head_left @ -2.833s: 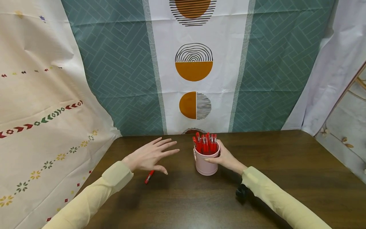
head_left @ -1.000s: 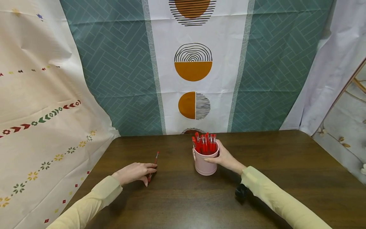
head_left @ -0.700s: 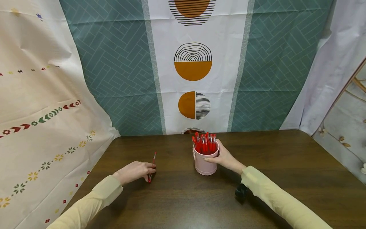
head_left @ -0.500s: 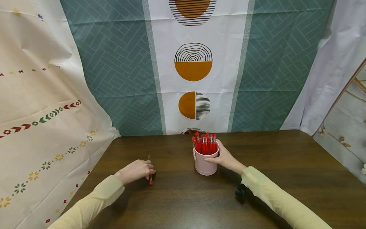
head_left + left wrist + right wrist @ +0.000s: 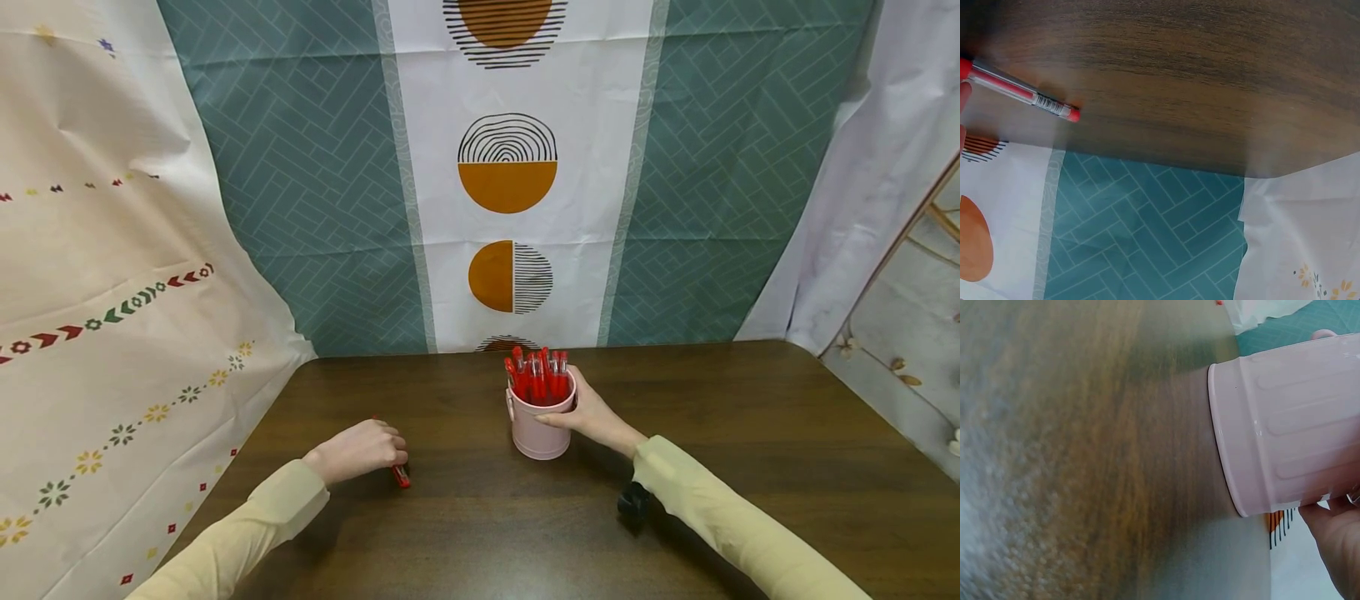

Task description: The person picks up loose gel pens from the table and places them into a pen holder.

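My left hand (image 5: 362, 451), left of centre over the table, pinches a red pen (image 5: 402, 476) with curled fingers. The pen's capped end sticks out below them, and most of it is hidden by the hand in the head view. In the left wrist view the pen (image 5: 1019, 91) shows a clear barrel with a red core, a barcode label and a red end. With thumb and fingers my right hand (image 5: 596, 419) grips the side of a pink pail (image 5: 538, 435). The pail stands upright, packed with several red pens (image 5: 540, 380); its wall (image 5: 1297, 419) fills the right wrist view's right side.
Dark brown wooden table (image 5: 480, 533) under both hands. A small black object (image 5: 634, 502) sits beneath the right wrist. Behind the table hangs a green and white patterned cloth (image 5: 360, 208), with a cream cloth (image 5: 112, 375) along the left side.
My left hand came down from above the table and took hold of the pen. Since then the pen has turned in its fingers, its far end swinging left. The right hand stays on the pail.
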Motion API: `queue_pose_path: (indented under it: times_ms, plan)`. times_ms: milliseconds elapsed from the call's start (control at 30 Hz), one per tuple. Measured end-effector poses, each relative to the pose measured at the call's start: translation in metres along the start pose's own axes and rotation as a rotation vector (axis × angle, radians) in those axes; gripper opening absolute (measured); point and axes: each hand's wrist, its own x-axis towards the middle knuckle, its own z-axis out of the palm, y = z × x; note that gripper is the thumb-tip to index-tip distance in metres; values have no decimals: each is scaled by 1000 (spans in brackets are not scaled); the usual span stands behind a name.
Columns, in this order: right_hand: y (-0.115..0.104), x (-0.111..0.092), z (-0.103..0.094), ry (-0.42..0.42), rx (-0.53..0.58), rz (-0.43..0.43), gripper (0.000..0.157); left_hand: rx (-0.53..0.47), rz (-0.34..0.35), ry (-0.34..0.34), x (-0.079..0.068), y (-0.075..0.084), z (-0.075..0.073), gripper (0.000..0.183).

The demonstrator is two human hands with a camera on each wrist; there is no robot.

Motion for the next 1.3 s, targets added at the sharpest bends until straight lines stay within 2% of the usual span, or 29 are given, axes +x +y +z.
queue_pose_path:
  times_ms: [267, 433, 733, 867, 967, 1167, 1300]
  plan:
    - [0, 0, 1, 1, 11, 1, 77, 39, 0, -23, -1, -1, -1, 21]
    - [2, 0, 1, 0, -5, -18, 76, -17, -39, -20, -3, -3, -1, 21]
    - [0, 0, 0, 1, -1, -4, 76, -99, -159, 84, 1, -16, -7, 29]
    - [1, 0, 0, -1, -4, -4, 76, -146, -204, 110, 4, -19, -9, 33]
    - [0, 0, 0, 1, -13, -7, 76, -174, -243, 132, 7, -21, -11, 31]
    - [-1, 0, 0, -4, -16, -8, 76, -228, -346, 228, 16, -26, -15, 26]
    - [-1, 0, 0, -8, -15, -9, 76, -239, -403, 266, 24, -28, -21, 24]
